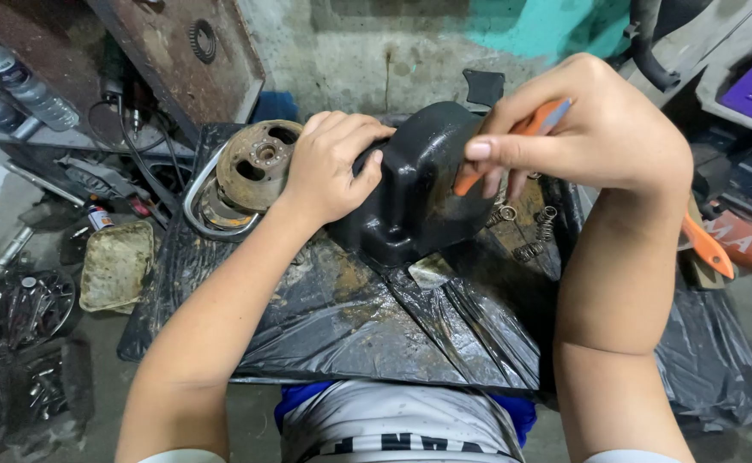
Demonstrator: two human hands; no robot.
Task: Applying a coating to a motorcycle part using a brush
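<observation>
**Greasy cover, slick plastic, tiny springs: plenty of ways this slips**

Biggest thing first: the crinkled black plastic sheet (376, 334) draped over the low work surface is smeared with brown oily grime, so I'd guess anything sitting on it can skate around. On top of it, about centre, sits the glossy black moulded metal cover (415, 193), tilted up on its edge. The left hand (329, 167) is curled over its upper left corner, fingers wrapped and pressed onto it. If that grip relaxes, the cover probably tips or slides off the sheet.

Just beside the left hand is a rusty round metal drum (258, 165) lying in a chrome loop, close enough to get knocked.

The right hand (590, 129) pinches an orange-handled tool (513, 137) between thumb and fingers, its tip down against the cover. I can't tell what kind of tip it has. On oily paint it could skid towards the left-hand fingers.

Smallest: a few little coil springs (530, 227) loose on the sheet under the right wrist. One nudge and they could roll off.
</observation>
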